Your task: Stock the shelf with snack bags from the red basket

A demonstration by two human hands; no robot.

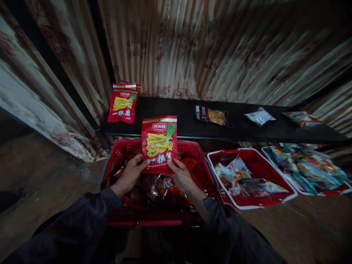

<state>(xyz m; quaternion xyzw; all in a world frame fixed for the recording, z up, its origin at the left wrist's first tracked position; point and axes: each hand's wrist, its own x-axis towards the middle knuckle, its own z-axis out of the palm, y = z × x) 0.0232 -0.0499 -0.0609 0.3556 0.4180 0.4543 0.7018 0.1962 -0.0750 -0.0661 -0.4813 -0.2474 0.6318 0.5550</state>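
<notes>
Between my two hands is a red snack bag point(159, 137) printed with yellow sticks and a green onion. My left hand point(132, 170) pinches its lower left corner, thumb on the front. At the lower right corner my right hand point(181, 174) grips it the same way. The bag is held up, face toward me, above a red basket point(202, 161) and in front of the shelf edge. Dark, shiny snack packs point(156, 189) lie in that basket, partly covered by my hands. Similar red bags point(123, 106) lean together at the shelf's left end.
A black shelf point(170, 110) runs across, bearing a brown snack pack point(213, 116), a white packet point(260, 116) and a red-green packet point(302, 118). To the right stand a second basket point(275, 201) and a third basket point(341, 190) with snack bags. Striped curtains point(192, 47) hang behind.
</notes>
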